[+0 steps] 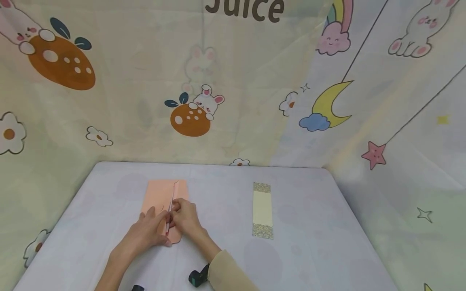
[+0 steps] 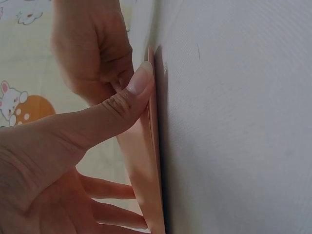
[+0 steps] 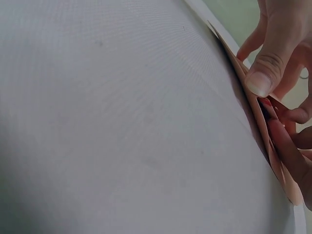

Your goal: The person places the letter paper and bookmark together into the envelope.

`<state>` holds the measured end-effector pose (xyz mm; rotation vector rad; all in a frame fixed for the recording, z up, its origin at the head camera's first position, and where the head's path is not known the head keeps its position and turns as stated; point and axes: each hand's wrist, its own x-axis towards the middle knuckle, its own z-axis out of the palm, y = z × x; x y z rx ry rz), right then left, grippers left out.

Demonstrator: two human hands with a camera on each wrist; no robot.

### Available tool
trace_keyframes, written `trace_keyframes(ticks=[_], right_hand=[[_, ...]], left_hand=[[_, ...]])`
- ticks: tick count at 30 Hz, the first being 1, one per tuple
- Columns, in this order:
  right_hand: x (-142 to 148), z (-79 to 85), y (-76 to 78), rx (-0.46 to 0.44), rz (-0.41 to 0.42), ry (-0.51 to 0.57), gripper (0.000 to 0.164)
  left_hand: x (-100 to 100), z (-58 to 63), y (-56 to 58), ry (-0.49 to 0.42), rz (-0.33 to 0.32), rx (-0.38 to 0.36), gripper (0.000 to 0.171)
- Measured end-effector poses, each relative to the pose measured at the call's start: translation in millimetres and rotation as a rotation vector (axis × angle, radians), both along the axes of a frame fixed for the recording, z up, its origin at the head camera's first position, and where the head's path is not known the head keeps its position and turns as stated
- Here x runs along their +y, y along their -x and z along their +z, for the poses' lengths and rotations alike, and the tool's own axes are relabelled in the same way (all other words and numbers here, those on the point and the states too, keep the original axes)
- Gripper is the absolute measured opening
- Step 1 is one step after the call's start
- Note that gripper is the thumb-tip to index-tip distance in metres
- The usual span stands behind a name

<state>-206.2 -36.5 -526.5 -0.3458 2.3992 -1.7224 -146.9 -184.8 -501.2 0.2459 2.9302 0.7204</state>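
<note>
A peach paper envelope [image 1: 157, 194] lies on the table at left of centre, with a slit-like opening running lengthwise down it. My left hand [image 1: 147, 229] rests on its left part with fingers spread. In the left wrist view the left thumb [image 2: 119, 108] presses at the near edge of the paper. My right hand [image 1: 187, 217] is at the opening, fingers bent, pinching the flap's edge. The right wrist view shows a right fingertip [image 3: 280, 134] in the gap, beside something dark red [image 3: 266, 103] inside, mostly hidden.
A pale strip with glittery ends [image 1: 262, 210] lies to the right on the white table [image 1: 309, 226]. Black wrist gear [image 1: 198, 277] sits by the right sleeve. Printed cloth walls [image 1: 138, 101] stand behind and at both sides.
</note>
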Motion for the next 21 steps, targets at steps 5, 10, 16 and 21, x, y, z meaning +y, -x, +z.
trace_keyframes(ticks=[5, 10, 16, 21], right_hand=[[16, 1.3, -2.1, -0.039, 0.017, 0.107, 0.036], [36, 0.4, -5.2, 0.004, 0.028, 0.096, 0.031], [61, 4.1, -6.1, 0.081, -0.007, 0.007, 0.028], [87, 8.0, -6.5, 0.171, -0.083, -0.119, 0.027]], left_hand=[[0, 0.0, -0.4, 0.021, 0.001, 0.012, 0.067], [-2, -0.9, -2.0, 0.025, -0.006, 0.030, 0.065], [-2, -2.5, -1.0, 0.031, -0.002, 0.042, 0.065], [-1, -3.0, -0.1, 0.024, 0.006, 0.018, 0.065]])
